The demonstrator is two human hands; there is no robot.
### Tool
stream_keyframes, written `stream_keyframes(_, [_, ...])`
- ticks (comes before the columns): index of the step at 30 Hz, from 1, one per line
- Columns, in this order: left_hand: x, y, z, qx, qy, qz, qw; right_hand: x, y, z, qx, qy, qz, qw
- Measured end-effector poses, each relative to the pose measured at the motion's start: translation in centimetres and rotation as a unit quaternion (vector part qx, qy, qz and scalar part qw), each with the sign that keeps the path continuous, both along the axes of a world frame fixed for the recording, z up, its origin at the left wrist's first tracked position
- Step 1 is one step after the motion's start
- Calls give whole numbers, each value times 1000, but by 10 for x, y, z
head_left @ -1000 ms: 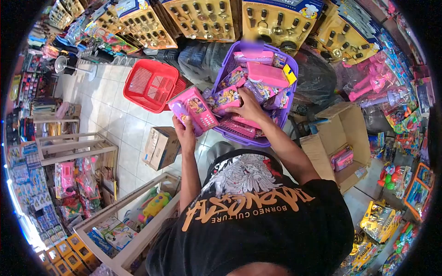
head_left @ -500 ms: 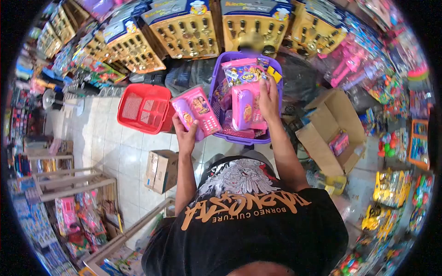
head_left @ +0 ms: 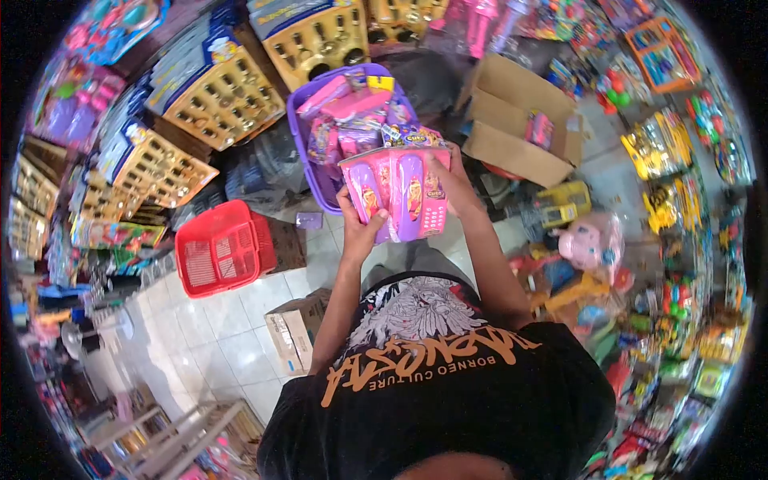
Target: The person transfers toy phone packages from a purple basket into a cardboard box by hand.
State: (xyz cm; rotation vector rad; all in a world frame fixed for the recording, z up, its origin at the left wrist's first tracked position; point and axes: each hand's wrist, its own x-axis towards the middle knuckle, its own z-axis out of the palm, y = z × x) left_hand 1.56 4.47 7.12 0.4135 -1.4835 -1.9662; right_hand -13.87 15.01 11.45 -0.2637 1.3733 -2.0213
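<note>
My left hand (head_left: pixel 362 228) is closed around the lower left of a pink toy pack (head_left: pixel 368 192) with a purple oval case on its front. A second pink toy pack (head_left: pixel 411 196), with a like purple case and rows of white marks, sits side by side with it, and my right hand (head_left: pixel 458 189) grips its right side. Behind their top edge shows a purple printed packet (head_left: pixel 414 136) lettered "Cute". Just beyond the packs stands a purple plastic basket (head_left: pixel 302 144) filled with pink and purple packaged toys. The packs cover its near right corner.
A red basket (head_left: pixel 260 232) stands on the tiled floor to the left, with a closed cardboard box (head_left: pixel 292 340) nearer me. At right is an open cardboard box (head_left: pixel 496 136) with a pink pack (head_left: pixel 541 130) inside. Kitchen play sets (head_left: pixel 228 96) line the back.
My hands have come together, bringing the two pink packs side by side. They have moved from over the purple basket to its near right side. The view has turned to the right.
</note>
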Motion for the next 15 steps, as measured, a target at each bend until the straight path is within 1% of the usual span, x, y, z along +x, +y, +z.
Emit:
stream_keyframes(2, [-2,16,-1,29,3,-43,999,6,25,0,46,68,-2,997])
stream_keyframes(3, [-4,22,0,48,5,-70,996,4,33,-7,46,101,-1,994])
stream_keyframes(5, [-7,36,0,51,8,-101,994,6,52,-20,44,87,-28,995])
stream_keyframes(7, [-12,47,-6,42,12,-130,991,13,64,-19,36,67,-51,996])
stream_keyframes(10, [-22,62,-5,6,-4,-156,988,11,81,-15,98,34,-106,989])
stream_keyframes(11, [-28,67,-7,25,-20,-173,984,7,87,-19,96,33,-117,988])
stream_keyframes(13, [-47,81,-12,23,-24,-201,979,-2,102,-28,54,101,-155,981])
stream_keyframes(14, [-56,90,-14,24,-29,-217,975,-8,115,-31,55,101,-166,979])
stream_keyframes(15, [-65,100,-14,9,-58,-239,969,-13,127,-28,47,101,-182,977])
